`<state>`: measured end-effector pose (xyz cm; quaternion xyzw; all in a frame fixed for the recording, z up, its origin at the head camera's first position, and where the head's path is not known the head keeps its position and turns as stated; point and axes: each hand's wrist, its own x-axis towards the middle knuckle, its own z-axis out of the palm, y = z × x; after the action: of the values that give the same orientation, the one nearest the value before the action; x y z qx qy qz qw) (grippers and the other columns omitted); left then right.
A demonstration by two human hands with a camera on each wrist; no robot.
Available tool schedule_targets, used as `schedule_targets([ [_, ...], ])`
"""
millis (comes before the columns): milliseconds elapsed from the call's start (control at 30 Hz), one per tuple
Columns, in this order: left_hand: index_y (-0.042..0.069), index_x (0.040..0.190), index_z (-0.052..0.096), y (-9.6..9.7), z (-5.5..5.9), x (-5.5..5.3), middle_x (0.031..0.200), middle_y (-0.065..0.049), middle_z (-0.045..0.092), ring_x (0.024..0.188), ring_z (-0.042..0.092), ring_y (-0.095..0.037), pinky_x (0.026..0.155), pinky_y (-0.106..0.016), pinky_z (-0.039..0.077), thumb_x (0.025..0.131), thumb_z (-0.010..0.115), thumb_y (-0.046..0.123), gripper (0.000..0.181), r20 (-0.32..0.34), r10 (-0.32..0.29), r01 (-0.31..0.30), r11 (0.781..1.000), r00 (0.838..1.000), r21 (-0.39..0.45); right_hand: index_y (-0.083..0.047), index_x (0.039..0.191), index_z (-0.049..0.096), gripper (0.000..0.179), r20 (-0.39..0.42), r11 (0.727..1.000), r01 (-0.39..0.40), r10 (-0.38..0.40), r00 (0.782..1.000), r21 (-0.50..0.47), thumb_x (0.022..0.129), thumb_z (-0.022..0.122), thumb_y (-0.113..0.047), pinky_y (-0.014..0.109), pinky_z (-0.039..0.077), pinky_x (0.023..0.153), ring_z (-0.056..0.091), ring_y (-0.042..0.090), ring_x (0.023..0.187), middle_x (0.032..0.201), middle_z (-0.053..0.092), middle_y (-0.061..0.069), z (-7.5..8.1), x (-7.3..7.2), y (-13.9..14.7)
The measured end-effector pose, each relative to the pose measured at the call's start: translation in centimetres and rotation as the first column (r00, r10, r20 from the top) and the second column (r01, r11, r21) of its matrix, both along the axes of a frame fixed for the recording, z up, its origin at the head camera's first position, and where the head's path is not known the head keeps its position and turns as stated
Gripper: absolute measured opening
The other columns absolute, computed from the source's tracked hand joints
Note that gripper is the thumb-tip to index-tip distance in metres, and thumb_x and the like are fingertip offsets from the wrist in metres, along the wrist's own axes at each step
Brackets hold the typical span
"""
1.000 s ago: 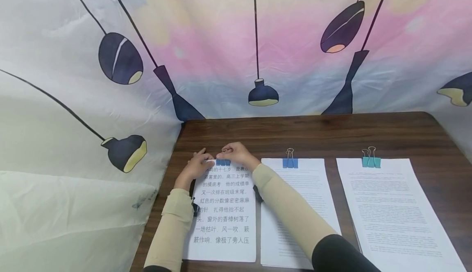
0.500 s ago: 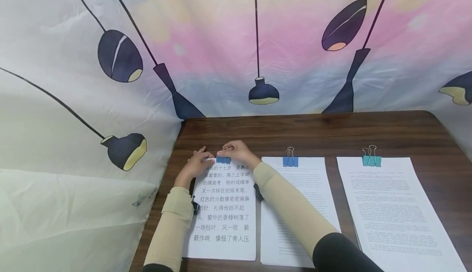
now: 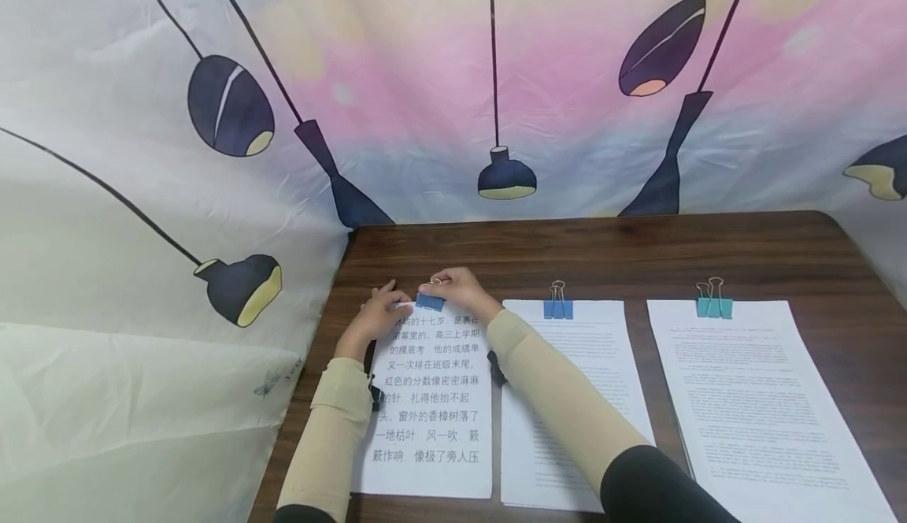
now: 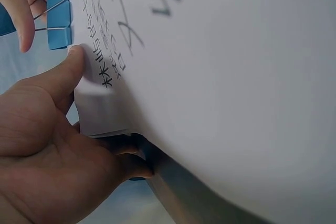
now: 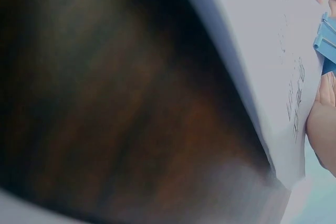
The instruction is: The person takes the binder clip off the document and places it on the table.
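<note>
Clips [image 3: 714,308] top two stacks [image 3: 768,397], and I see left hand [image 3: 374,323] fingers gripping a third stack [image 3: 432,480], right hand [image 3: 460,290] fingers pinching a blue clip [image 3: 430,302], its bite unclear.

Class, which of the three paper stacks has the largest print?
The leftmost stack, touching the left hand; the middle stack and rightmost stack carry smaller print.

Both arms reach forward. The left arm [image 3: 329,432] goes almost straight out, and the right arm [image 3: 570,397] slants across. The left hand [image 3: 375,318] pinches, its thumb [image 4: 59,80] apart from its fingers. The right hand [image 3: 460,291] pinches close by, though its fingertips are hard to see.
</note>
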<state>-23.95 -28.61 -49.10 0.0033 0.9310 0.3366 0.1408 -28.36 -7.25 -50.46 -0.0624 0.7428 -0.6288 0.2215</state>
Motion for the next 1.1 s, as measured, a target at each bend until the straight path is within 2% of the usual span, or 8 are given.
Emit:
schedule_targets([
  [267,0.009,0.116,0.071,0.3,0.1,-0.4,0.175,-0.021,0.015,0.158,-0.008,-0.053,0.12,-0.075,-0.004,0.109,0.06,0.022,0.018,0.004,-0.002,0.002,1.0,1.0,0.0,-0.005,0.135,0.067,0.056,0.057,0.998,0.034,-0.03,0.998,-0.056,0.094,0.082,-0.041,0.027,0.059,0.075,0.073,0.018,0.089,0.115,0.071,0.008,-0.1,-0.4,0.6],
  [367,0.01,0.115,0.071,0.4,0.0,-0.6,0.175,-0.02,0.014,0.158,-0.008,-0.052,0.12,-0.075,-0.005,0.109,0.059,0.022,0.018,0.011,-0.001,0.001,1.0,1.0,0.0,-0.004,0.136,0.066,0.057,0.065,0.997,0.044,-0.04,0.997,-0.067,0.094,0.082,-0.04,0.027,0.06,0.076,0.073,0.018,0.089,0.116,0.071,0.009,-0.2,-0.6,0.8],
  [633,0.009,0.114,0.07,0.4,-0.3,-0.4,0.175,-0.02,0.014,0.158,-0.008,-0.05,0.122,-0.073,-0.005,0.109,0.06,0.021,0.017,0.014,-0.003,0.002,1.0,1.0,0.002,-0.003,0.131,0.069,0.051,-0.006,0.998,0.053,-0.054,0.999,-0.026,0.095,0.081,-0.036,0.034,0.053,0.095,0.064,0.018,0.103,0.124,0.069,0.009,-0.6,-0.9,0.8],
  [767,0.009,0.113,0.071,0.4,-0.3,-0.3,0.175,-0.02,0.014,0.159,-0.008,-0.05,0.122,-0.073,-0.005,0.108,0.061,0.02,0.015,0.013,0.008,-0.008,1.0,1.0,0.004,-0.002,0.135,0.067,0.054,0.001,0.998,0.056,-0.056,0.998,-0.03,0.096,0.081,-0.036,0.04,0.052,0.102,0.063,0.022,0.109,0.128,0.068,0.011,-0.6,-1.2,0.9],
  [933,0.01,0.111,0.07,0.4,-0.1,-0.3,0.175,-0.02,0.015,0.159,-0.007,-0.049,0.122,-0.073,-0.004,0.108,0.061,0.021,0.015,0.007,0.015,-0.015,1.0,1.0,-0.002,-0.002,0.14,0.065,0.059,-0.005,0.996,0.084,-0.084,0.996,-0.018,0.095,0.082,-0.036,0.04,0.054,0.101,0.065,0.024,0.111,0.13,0.068,0.014,0.1,-2.2,1.5],
  [1100,0.011,0.109,0.069,0.3,0.1,-0.2,0.174,-0.02,0.016,0.159,-0.006,-0.05,0.123,-0.072,-0.001,0.108,0.062,0.021,0.013,-0.001,0.024,-0.024,0.999,1.0,-0.032,0.004,0.146,0.059,0.065,-0.103,0.996,0.073,-0.068,0.992,0.046,0.096,0.08,-0.033,0.041,0.056,0.099,0.065,0.029,0.116,0.141,0.063,0.02,1.9,-3.8,3.6],
])
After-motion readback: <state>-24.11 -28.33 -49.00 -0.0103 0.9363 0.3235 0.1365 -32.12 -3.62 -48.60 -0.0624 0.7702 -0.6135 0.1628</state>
